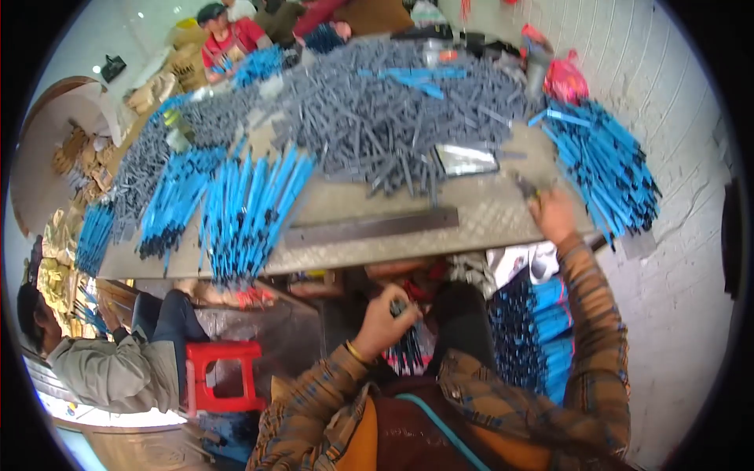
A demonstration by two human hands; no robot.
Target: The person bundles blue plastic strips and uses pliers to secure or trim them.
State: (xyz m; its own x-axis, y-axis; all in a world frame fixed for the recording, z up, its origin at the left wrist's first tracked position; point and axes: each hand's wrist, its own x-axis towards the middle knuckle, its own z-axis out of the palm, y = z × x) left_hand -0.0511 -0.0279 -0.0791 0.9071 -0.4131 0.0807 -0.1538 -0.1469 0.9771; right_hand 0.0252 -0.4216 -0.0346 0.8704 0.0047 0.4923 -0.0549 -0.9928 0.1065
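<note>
My left hand is closed in front of my lap, around a bundle of thin dark sticks whose lower ends hang beneath the fist. Over the right part of the table, my right hand reaches out with its fingers curled together. At its fingertips is a small dark object, too blurred to name. Beyond it lies a heap of loose grey strips, with a shiny flat rectangular piece at its near edge. A dark flat bar lies along the table's front.
Blue black-tipped sticks lie in piles at the table's left and right. More blue bundles stand below, beside my right leg. A person sits at left near a red stool; another sits at the far side.
</note>
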